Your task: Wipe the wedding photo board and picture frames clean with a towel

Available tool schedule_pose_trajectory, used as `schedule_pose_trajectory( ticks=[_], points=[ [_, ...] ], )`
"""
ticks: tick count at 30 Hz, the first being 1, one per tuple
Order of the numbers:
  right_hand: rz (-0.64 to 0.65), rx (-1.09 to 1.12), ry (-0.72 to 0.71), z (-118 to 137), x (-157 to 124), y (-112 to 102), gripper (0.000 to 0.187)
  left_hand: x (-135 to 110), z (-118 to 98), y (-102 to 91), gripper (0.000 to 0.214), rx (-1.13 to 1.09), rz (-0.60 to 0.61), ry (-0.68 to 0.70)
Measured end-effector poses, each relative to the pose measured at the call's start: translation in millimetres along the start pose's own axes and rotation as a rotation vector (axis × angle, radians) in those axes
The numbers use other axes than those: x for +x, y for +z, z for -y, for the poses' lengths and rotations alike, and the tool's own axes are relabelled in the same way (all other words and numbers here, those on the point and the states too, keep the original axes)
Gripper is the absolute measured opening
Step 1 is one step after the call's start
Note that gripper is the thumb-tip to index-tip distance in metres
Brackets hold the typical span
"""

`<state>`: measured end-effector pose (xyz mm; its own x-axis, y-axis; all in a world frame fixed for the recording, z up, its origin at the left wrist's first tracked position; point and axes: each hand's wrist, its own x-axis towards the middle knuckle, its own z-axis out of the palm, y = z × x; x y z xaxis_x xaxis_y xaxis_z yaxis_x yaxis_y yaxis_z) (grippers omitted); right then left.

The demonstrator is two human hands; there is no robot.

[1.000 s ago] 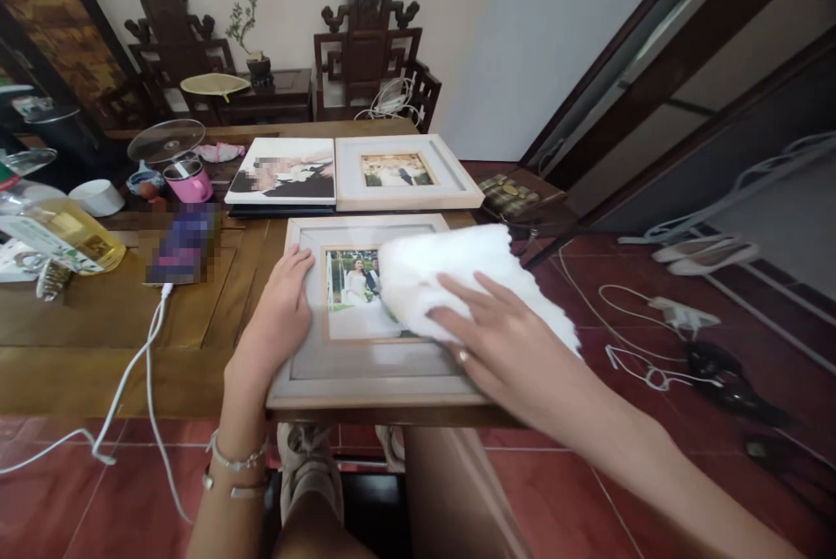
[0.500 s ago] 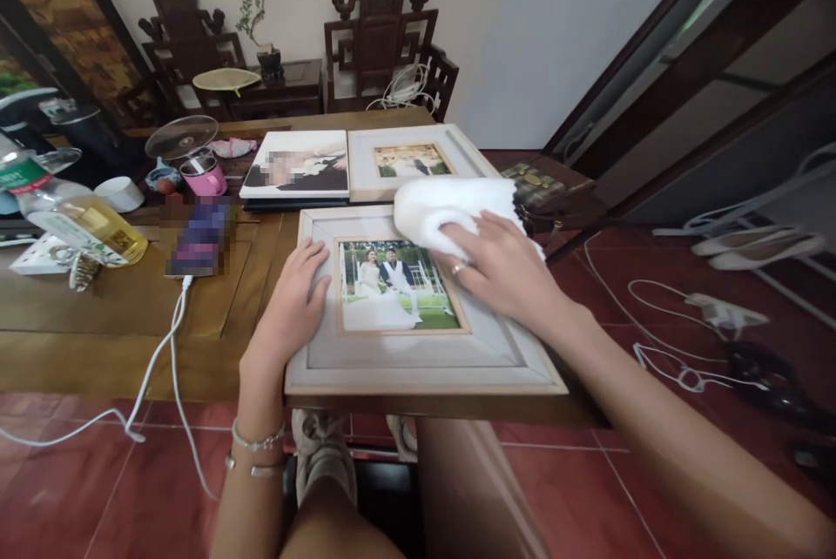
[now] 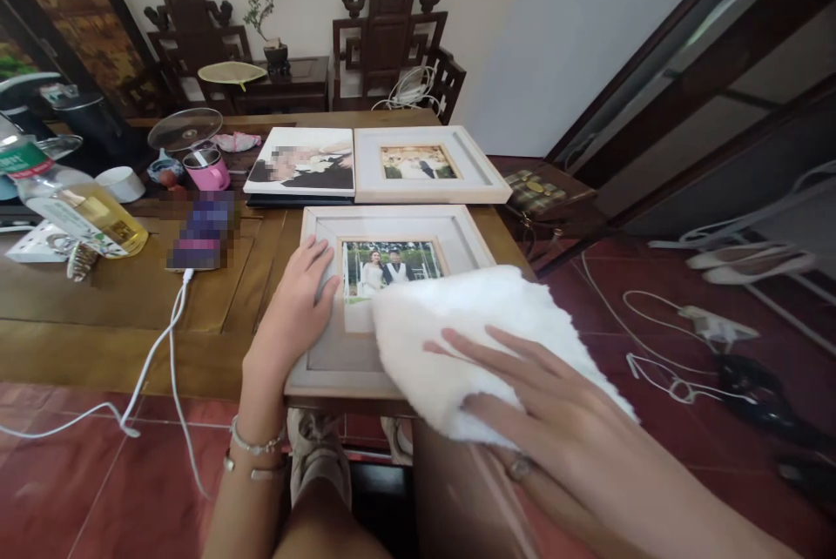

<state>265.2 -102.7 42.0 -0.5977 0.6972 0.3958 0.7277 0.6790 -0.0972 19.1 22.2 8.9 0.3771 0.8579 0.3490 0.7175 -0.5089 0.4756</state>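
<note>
A pale wooden picture frame (image 3: 398,224) with a wedding photo lies flat at the near edge of the wooden table (image 3: 117,315). My left hand (image 3: 293,315) rests flat on the frame's left side, fingers apart, a bracelet on the wrist. My right hand (image 3: 549,411) presses flat, fingers spread, on a fluffy white cloth (image 3: 457,324) that covers the frame's lower right part and hangs over the table edge.
Behind lie a second framed photo (image 3: 428,165) and a photo album (image 3: 304,163). To the left are a pink cup (image 3: 207,169), an oil bottle (image 3: 78,211), a white bowl (image 3: 121,183) and a white cable (image 3: 153,350). Carved chairs (image 3: 392,37) stand at the back; cables lie on the red floor.
My right hand has swept the cloth from the frame's upper right corner down to its lower right part, toward me. The left hand has stayed on the frame.
</note>
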Motion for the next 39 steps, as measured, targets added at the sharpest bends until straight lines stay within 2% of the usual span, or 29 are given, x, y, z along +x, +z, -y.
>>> schedule_pose_trajectory(
  ticks=[2,4,8,11,14,16,18,21,24,27,29,32,36,39],
  points=[
    [-0.008,0.039,0.005,-2,2,3,0.038,0,2,-0.7,0.040,0.021,0.011,0.026],
    [-0.010,-0.024,0.016,-17,9,9,0.030,0,3,-1.7,0.041,0.045,0.041,0.043],
    [-0.024,-0.248,0.163,-67,37,22,0.027,0,3,-3.0,0.042,0.072,0.088,0.062],
    [-0.066,-0.280,0.315,-104,61,30,0.027,0,2,-3.0,0.042,0.071,0.087,0.065],
    [-0.035,-0.285,0.327,-122,76,37,0.028,-2,0,-3.4,0.043,0.064,0.083,0.055],
    [0.010,-0.297,0.273,-120,75,40,0.027,-3,-1,-4.2,0.043,0.051,0.077,0.045],
    [0.043,-0.292,0.208,-107,65,38,0.029,-4,-3,-5.2,0.044,0.032,0.076,0.036],
    [0.057,-0.227,0.092,-71,39,29,0.032,-4,-5,-6.9,0.044,0.025,0.095,-0.004],
    [0.004,-0.075,0.004,-33,12,16,0.025,-4,-5,-8.3,0.043,0.017,0.121,-0.052],
    [-0.007,0.052,-0.044,-13,-1,8,0.025,-4,-5,-9.3,0.043,-0.014,0.120,-0.049],
    [-0.002,0.065,-0.051,-16,1,8,0.026,-5,-4,-9.8,0.044,-0.023,0.122,-0.038],
    [-0.016,-0.038,-0.007,-41,19,13,0.023,-5,-2,-10.4,0.043,-0.036,0.133,-0.028],
    [-0.066,-0.189,0.176,-85,57,24,0.024,-6,-1,-10.8,0.043,-0.062,0.143,-0.026],
    [-0.062,-0.239,0.273,-106,78,34,0.028,-7,-1,-10.6,0.042,-0.087,0.137,-0.030]
  ],
)
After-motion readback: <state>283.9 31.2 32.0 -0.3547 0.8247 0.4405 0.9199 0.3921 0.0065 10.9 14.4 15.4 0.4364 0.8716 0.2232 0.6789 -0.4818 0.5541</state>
